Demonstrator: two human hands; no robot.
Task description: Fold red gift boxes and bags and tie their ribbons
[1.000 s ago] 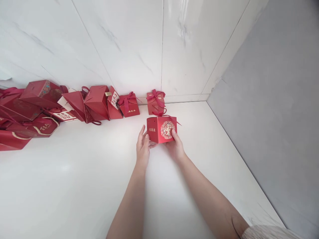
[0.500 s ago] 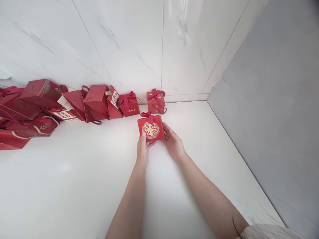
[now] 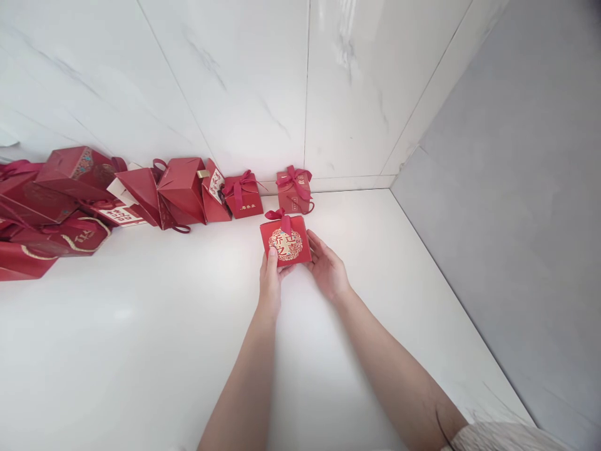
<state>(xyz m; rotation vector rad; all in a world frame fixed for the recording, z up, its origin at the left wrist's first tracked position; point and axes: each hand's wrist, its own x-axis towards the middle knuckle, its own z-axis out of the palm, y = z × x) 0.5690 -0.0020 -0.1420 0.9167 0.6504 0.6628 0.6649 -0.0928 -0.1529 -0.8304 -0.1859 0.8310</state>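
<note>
A small red gift box (image 3: 292, 245) with gold Chinese characters in a round emblem faces me, a red ribbon bow (image 3: 283, 218) on its top. My left hand (image 3: 270, 274) grips its lower left corner, thumb on the front and fingers curled beneath. On the box's right side rest the fingers of my right hand (image 3: 329, 270), some of them hidden behind it; the palm is turned toward the box. Just behind stands another red box with a bow (image 3: 294, 191), close to the wall.
Along the tiled wall (image 3: 244, 81) to the left, a second bowed red box (image 3: 243, 195) stands beside several larger red gift boxes (image 3: 181, 188). Some have rope handles. A grey panel (image 3: 511, 188) bounds the white tabletop (image 3: 141, 363) on the right.
The gift box and both hands have shifted very slightly to the right in the picture. The grip looks the same, and the other boxes stay in place.
</note>
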